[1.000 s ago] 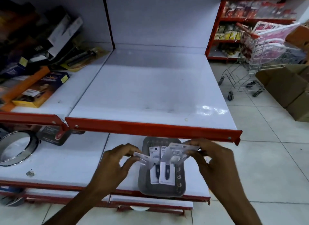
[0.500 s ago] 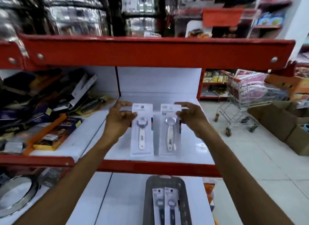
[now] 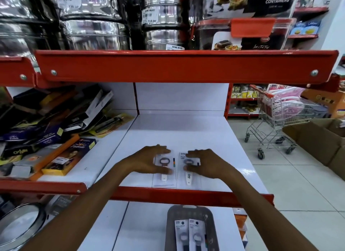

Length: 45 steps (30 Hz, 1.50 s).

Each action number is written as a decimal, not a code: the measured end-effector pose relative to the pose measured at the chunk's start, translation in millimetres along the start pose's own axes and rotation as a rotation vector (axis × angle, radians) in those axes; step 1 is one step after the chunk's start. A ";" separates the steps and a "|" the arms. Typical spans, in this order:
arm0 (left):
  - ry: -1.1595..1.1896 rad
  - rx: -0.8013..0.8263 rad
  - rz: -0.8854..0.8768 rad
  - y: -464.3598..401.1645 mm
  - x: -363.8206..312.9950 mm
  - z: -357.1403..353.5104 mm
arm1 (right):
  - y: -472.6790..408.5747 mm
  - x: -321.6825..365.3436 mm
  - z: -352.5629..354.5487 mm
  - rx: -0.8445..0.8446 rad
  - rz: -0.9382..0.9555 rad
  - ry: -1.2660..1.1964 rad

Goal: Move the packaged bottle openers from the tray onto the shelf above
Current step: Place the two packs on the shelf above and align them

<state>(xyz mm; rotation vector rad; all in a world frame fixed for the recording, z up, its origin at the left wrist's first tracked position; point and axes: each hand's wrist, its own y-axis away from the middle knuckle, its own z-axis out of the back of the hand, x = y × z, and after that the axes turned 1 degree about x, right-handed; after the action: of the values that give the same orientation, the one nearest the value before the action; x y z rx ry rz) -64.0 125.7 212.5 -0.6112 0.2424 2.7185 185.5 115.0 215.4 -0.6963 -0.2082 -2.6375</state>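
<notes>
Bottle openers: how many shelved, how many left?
Two packs lie flat on the shelf. The left hand rests on one pack, the right hand on the other. At least two packs remain in the tray.

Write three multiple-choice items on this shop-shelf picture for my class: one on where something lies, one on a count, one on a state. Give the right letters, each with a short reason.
1. Where does the grey tray sit?
A. on the shelf below the hands
B. in the shopping trolley
C. on the floor

2. How many packaged bottle openers lie in the tray?
A. none
B. two
C. five

3. How are the two packs under the hands placed?
A. standing upright
B. hanging from hooks
C. lying flat, side by side

Answers: 1 A, the tray rests on the lower white shelf. 2 B, two packs show in it. 3 C, the left hand and right hand hover over two packs flat on the shelf.
</notes>
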 end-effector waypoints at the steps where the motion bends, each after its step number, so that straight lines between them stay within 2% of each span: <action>1: -0.002 0.054 0.022 -1.0 3.5 -3.0 | 2.2 1.8 -2.4 0.051 0.002 0.041; 8: -0.001 0.104 -0.025 8.4 10.8 -8.1 | 8.8 -1.0 -15.4 0.057 0.026 -0.001; 24: 0.024 0.040 -0.021 19.0 3.5 -18.6 | 12.1 2.8 -29.7 0.005 0.053 0.032; 34: -0.041 0.050 -0.061 22.9 4.3 -20.4 | 16.0 1.0 -34.5 -0.028 0.062 0.000; 37: -0.157 -0.069 -0.096 38.4 -2.8 -20.7 | 33.1 5.3 -29.8 -0.221 0.118 0.085; 41: -0.284 -0.384 -0.214 86.1 -29.3 -34.7 | 87.9 20.5 -35.7 -0.581 0.246 0.124; 43: -0.294 -0.530 -0.292 111.3 -36.2 -54.8 | 117.6 12.4 -52.7 -0.726 0.330 0.145; 45: -0.220 -0.616 -0.348 135.0 -34.3 -94.4 | 142.2 -13.2 -86.1 -0.773 0.374 0.186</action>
<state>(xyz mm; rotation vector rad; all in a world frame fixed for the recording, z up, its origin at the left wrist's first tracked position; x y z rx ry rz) -48.0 -31.9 155.6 -0.4425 -0.7118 2.4619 217.4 -30.3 140.1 -0.6192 0.9421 -2.3442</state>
